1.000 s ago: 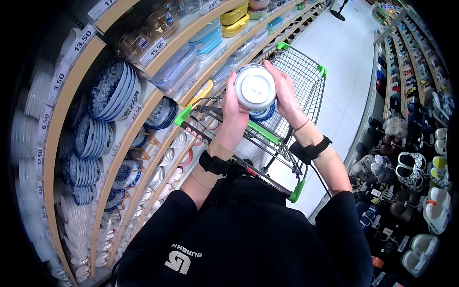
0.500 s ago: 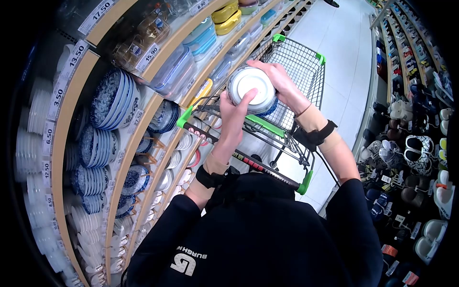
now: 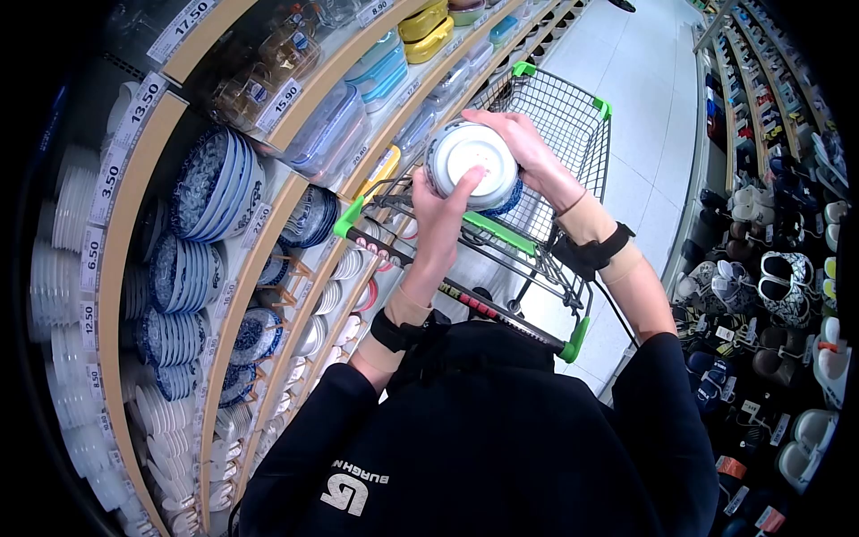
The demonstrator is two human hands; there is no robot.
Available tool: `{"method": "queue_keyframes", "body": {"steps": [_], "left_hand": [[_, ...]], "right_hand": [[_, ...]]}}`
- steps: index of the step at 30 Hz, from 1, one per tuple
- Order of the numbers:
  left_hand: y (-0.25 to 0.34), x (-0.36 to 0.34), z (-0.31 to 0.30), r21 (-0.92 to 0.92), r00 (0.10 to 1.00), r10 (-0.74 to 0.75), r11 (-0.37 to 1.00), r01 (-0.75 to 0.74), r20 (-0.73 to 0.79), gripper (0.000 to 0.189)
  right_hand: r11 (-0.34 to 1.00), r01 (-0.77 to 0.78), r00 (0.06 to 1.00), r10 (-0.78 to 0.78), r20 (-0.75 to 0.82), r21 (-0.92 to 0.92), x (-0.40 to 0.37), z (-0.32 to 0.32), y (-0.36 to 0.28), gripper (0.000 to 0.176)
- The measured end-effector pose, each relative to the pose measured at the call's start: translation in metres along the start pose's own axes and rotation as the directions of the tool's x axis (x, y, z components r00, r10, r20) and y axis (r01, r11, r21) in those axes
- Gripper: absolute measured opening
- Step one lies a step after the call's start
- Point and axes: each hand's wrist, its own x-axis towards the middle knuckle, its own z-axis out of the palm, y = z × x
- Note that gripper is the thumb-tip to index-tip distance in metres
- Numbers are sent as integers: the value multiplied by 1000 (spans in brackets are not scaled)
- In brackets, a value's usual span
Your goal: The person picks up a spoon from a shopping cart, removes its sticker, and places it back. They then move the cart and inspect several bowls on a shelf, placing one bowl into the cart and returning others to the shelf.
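A white bowl with a blue pattern [image 3: 472,152] is held between both hands over the near end of the shopping cart [image 3: 573,134]. Its round base and foot ring face me, and a dark blue patterned rim shows at the lower right. My left hand [image 3: 437,217] grips the near left side, its thumb lying across the base. On the far right side, my right hand [image 3: 522,148] wraps its fingers around the bowl; some fingertips are hidden behind it. Both wrists wear a black strap over a beige band.
Shelves on the left carry stacked blue-and-white bowls [image 3: 219,183], plates [image 3: 257,334], clear food containers [image 3: 327,134] and glass mugs [image 3: 291,49]. The cart's handle [image 3: 465,300] crosses just in front of my body. Racks of shoes [image 3: 783,277] line the right side, beside the pale tiled floor [image 3: 640,107].
The bowl has tilted slightly, so more of its patterned left side shows. Both hands keep their hold in nearly the same place.
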Motion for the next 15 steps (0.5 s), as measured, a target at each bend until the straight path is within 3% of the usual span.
{"method": "queue_keyframes", "body": {"steps": [6,15], "left_hand": [[-8,5,-2,53,998,67,996,-66,-12,57],[2,5,-2,13,999,-11,1000,11,42,66]], "right_hand": [[1000,-20,1000,20,5,-17,0,-1,-1,41],[1000,-7,1000,7,-16,0,4,-3,2,37]]}}
